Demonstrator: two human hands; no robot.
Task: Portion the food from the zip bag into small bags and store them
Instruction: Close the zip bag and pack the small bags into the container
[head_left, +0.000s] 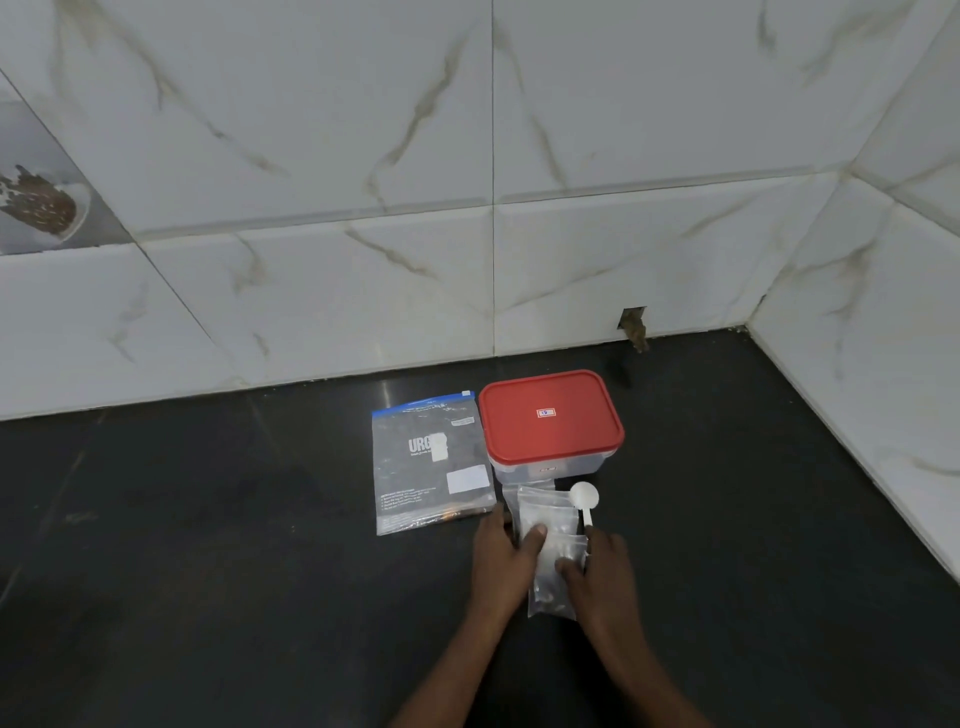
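A clear zip bag (432, 465) with a blue seal and white print lies flat on the dark counter. To its right stands a clear box with a red lid (550, 422), shut. In front of the box lies a stack of small clear bags (551, 525), with a white plastic scoop (585, 500) at its right edge. My left hand (506, 558) rests on the left side of the small bags, thumb on top. My right hand (597, 569) touches their right side, thumb on the plastic. Whether either hand pinches a bag is unclear.
The dark counter (234, 545) meets white marble-tiled walls (363, 286) at the back and on the right, forming a corner. A small chipped hole (634, 325) sits at the base of the back wall. A printed tile (39, 205) is at far left.
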